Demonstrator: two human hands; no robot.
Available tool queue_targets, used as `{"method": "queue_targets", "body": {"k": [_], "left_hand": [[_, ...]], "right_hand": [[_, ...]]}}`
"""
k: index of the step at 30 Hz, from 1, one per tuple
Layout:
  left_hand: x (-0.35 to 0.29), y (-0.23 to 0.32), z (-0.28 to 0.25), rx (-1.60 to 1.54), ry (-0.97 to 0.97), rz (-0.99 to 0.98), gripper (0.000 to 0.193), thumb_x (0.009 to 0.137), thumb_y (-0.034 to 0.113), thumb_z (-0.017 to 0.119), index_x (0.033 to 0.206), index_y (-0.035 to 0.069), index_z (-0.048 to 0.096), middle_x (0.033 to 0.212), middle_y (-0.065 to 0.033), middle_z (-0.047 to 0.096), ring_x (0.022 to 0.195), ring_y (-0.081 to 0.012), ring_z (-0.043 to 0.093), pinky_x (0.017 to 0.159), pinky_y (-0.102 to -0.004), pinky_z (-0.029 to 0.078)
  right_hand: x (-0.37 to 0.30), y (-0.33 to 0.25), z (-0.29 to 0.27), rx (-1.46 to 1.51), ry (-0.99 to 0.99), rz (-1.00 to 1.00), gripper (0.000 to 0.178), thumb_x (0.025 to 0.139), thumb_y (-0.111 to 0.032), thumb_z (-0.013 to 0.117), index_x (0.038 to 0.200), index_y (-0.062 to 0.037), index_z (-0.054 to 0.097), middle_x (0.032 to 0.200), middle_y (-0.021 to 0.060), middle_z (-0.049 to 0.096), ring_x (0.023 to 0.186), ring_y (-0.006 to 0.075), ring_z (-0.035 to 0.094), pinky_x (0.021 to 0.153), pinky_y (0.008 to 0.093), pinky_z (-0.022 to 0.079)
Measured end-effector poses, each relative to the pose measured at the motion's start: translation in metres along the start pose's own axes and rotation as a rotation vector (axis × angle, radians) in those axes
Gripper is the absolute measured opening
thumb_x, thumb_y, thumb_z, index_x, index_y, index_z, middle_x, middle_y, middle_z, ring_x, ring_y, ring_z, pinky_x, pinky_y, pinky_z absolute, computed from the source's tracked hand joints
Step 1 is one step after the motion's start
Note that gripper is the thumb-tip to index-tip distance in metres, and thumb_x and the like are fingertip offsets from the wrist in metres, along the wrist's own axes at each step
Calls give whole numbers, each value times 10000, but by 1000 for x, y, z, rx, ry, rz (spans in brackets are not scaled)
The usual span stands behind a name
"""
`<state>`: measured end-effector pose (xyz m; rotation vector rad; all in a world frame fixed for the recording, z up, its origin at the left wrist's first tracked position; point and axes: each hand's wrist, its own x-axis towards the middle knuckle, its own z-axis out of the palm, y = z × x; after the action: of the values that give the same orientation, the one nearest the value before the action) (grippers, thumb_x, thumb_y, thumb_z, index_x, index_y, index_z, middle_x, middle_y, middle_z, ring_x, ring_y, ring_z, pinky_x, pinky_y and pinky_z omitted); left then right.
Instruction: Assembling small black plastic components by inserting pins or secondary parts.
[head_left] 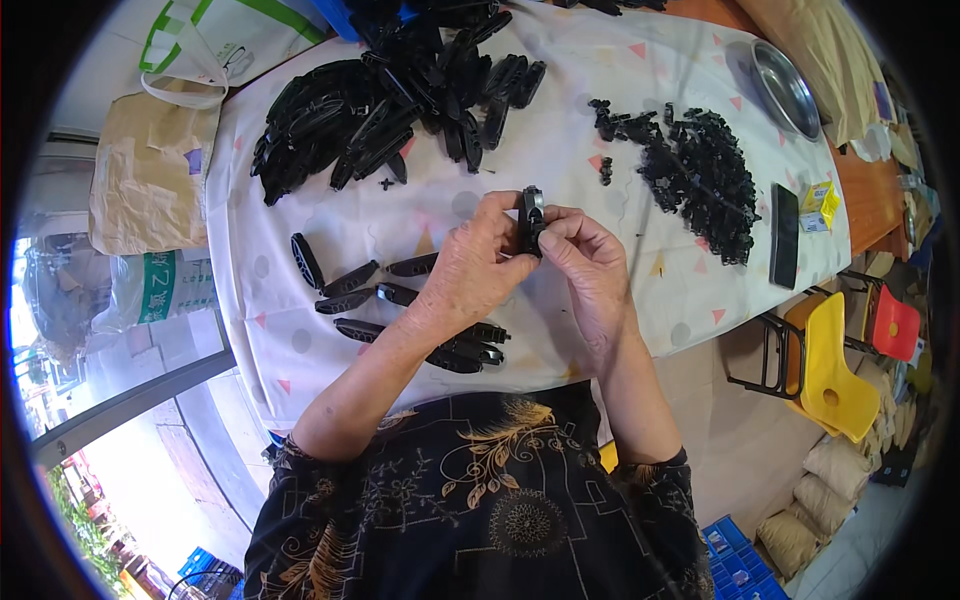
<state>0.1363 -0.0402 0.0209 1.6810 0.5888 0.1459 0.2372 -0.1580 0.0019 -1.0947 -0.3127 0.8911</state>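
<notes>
Over the middle of the table, my left hand (477,258) and my right hand (590,258) both close their fingers on one black plastic piece (531,213). It stands roughly upright between my fingertips, with a shiny upper end. My right thumb and fingertips pinch its right side; my left fingers grip it from the left. Under and beside my left forearm lie several long black plastic pieces (347,301), partly covered by the arm. Beyond my hands rises a big pile of similar long black pieces (320,120). A heap of small black plastic parts (705,180) spreads to the right.
A pale patterned cloth (640,310) covers the table. At its right stand a metal bowl (785,92), a black phone-like slab (784,235) and a small yellow box (820,205). Yellow (835,370) and red (895,322) chairs are beyond. Brown paper (150,170) lies left.
</notes>
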Motion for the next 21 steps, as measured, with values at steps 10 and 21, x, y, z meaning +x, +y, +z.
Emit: {"method": "queue_targets", "body": {"k": [10,21], "left_hand": [[2,-12,-3,-68,19,89,531,793,27,655,1240,21,369,835,-132,632,758,-218,657,687,-323,518],[1,-3,-10,-66,-62,-29,678,837,-55,581,1410,102,252,952,-97,660,829,-108,598,738,-262,487]], "right_hand": [[4,13,1,-61,-2,9,121,854,-42,668,965,-43,618,978,9,604,881,89,537,821,234,438],[10,9,9,-22,-106,118,291,877,5,617,1156,17,536,1058,79,634,965,134,602,893,284,479]]}}
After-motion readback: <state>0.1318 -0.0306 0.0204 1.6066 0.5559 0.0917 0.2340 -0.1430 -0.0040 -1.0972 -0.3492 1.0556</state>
